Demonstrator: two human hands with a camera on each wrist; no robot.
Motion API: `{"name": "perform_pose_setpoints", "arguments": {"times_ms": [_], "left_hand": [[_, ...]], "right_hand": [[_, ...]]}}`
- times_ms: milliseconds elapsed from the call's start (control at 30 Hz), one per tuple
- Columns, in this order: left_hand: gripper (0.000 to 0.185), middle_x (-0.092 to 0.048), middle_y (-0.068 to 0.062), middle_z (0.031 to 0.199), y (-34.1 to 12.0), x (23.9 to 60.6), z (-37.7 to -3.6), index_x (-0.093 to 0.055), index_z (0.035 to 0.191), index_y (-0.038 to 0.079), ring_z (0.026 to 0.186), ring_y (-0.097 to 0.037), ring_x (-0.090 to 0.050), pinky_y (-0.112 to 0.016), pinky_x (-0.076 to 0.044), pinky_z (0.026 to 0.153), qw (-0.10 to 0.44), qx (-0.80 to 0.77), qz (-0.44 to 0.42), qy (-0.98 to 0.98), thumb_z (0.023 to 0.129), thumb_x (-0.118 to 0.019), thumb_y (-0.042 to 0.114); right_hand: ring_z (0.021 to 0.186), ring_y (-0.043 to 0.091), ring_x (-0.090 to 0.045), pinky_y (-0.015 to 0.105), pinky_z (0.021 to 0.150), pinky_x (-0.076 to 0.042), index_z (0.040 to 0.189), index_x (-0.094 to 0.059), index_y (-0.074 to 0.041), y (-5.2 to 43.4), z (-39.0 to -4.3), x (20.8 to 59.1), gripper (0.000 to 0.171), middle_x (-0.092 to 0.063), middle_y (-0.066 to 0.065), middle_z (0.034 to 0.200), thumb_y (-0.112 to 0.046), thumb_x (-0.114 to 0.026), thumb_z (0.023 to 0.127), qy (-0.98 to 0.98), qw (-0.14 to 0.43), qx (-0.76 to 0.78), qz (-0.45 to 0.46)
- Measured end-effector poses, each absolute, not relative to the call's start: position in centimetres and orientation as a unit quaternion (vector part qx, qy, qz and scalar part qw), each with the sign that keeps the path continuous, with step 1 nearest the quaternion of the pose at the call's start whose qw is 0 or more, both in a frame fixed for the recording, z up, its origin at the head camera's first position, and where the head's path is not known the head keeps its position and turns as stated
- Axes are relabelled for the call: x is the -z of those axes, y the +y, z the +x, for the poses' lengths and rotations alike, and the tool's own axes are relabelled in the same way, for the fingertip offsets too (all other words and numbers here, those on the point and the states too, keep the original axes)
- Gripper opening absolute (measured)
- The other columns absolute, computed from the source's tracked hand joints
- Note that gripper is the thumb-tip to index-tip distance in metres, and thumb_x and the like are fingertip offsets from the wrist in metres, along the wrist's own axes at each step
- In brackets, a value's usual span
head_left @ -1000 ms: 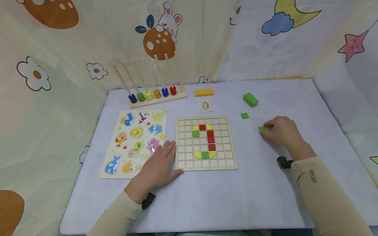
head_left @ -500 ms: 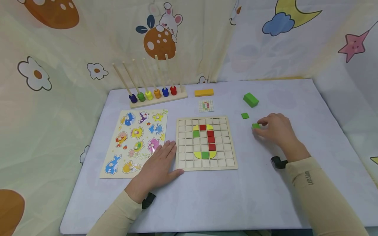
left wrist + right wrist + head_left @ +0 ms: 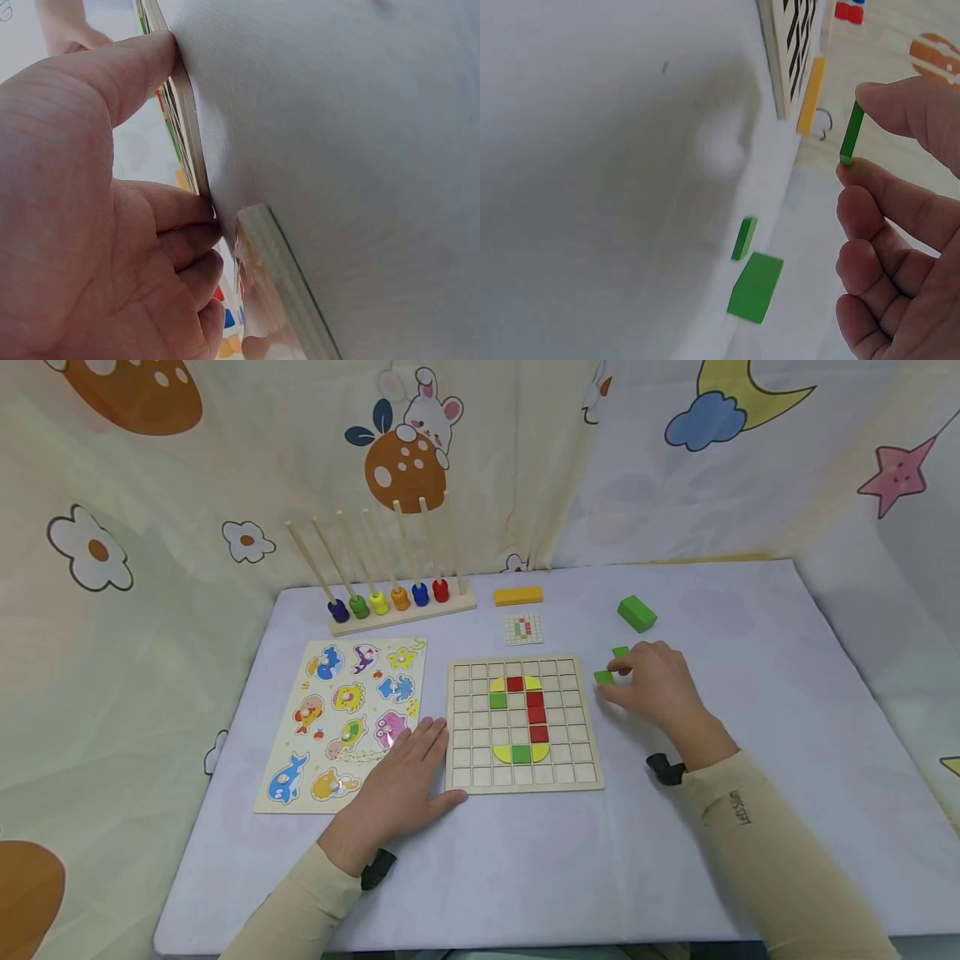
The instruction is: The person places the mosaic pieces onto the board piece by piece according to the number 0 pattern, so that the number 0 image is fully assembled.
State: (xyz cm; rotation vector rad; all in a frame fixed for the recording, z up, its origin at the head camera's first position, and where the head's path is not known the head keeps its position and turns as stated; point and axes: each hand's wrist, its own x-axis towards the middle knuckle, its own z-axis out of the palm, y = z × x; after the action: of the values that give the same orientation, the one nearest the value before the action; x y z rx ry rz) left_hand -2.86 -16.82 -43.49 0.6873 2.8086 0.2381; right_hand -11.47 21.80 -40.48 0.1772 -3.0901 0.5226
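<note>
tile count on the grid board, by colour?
Red tiles: 4
Yellow tiles: 4
Green tiles: 2
Total on the grid board: 10

1. The loose green tile (image 3: 620,652), at one o'clock from the grid board (image 3: 524,723), was partly hidden behind the right hand (image 3: 651,687).
2. The pattern card (image 3: 522,628) was too small to be read.
3. The animal puzzle (image 3: 177,112) was seen only edge-on and cut off in the left wrist view.
</note>
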Motion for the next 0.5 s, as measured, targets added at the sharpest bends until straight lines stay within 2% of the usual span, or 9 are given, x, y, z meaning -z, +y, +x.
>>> {"name": "perform_pose_setpoints", "arguments": {"times_ms": [333, 500], "left_hand": [[0.100, -0.019, -0.008, 0.177, -16.9, 43.7, -3.0, -0.024, 0.166, 0.007, 0.165, -0.028, -0.013, -0.048, -0.016, 0.135, 0.125, -0.074, 0.236, 0.961, 0.095, -0.063, 0.065], [0.100, -0.019, -0.008, 0.177, -16.9, 43.7, -3.0, -0.024, 0.166, 0.007, 0.165, -0.028, -0.013, -0.048, -0.016, 0.135, 0.124, -0.072, 0.236, 0.961, 0.095, -0.063, 0.065]], "right_hand": [[0.102, 0.033, -0.060, 0.052, 0.090, -0.047, 0.113, -0.081, -0.007, 18.4, -11.6, 40.9, 0.037, -0.072, 0.011, 0.101, -0.034, -0.081, 0.087, -0.982, 0.000, -0.173, 0.076], [0.095, 0.030, -0.060, 0.048, 0.087, -0.048, 0.109, -0.083, -0.010, 16.6, -11.6, 41.0, 0.035, -0.072, 0.009, 0.095, -0.035, -0.082, 0.086, -0.981, 0.007, -0.168, 0.092]]}}
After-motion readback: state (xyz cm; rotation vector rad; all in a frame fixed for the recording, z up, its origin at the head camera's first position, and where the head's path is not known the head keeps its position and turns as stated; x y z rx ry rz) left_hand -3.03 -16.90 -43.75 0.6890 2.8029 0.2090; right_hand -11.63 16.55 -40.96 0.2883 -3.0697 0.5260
